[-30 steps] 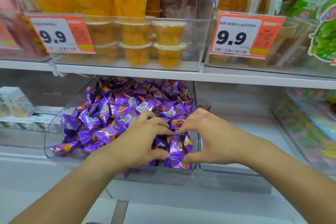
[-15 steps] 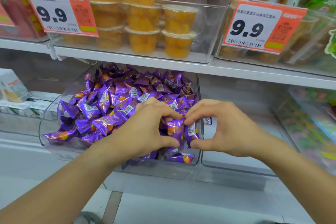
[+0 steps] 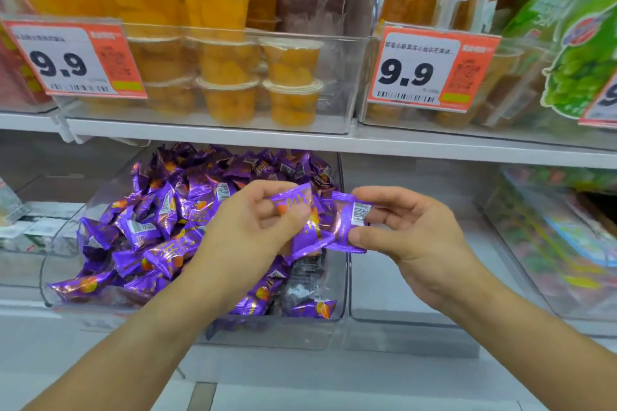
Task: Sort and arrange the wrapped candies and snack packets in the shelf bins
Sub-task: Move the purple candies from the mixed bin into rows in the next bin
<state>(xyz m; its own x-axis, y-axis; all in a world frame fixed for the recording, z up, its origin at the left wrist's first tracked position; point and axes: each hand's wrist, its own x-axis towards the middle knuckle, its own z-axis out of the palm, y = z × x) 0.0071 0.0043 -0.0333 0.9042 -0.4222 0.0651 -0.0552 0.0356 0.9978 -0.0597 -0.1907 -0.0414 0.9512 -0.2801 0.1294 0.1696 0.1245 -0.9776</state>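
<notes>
From my head camera I see my left hand (image 3: 253,227) raised above the clear bin (image 3: 342,277) on the lower shelf, its fingers (image 3: 283,190) curled and clamped on purple wrapped candies (image 3: 300,227), one held up top and another hanging below my palm. My right hand (image 3: 410,230) sits just beside it, thumb and fingers pinching another purple candy (image 3: 350,220) whose barcode panel faces me; that candy touches the ones in my left hand. Under both hands the bin holds a heap of the same purple candies (image 3: 160,227), piled thickest on the left and back, with a few loose ones at the front right corner. To the right stands a second clear bin (image 3: 400,314). On the shelf above, a clear bin holds stacked orange fruit jelly cups (image 3: 230,90), and two orange price tags read 9.9, one at left (image 3: 73,60) and one at right (image 3: 430,68). A green grape packet (image 3: 581,43) hangs at the far right.
</notes>
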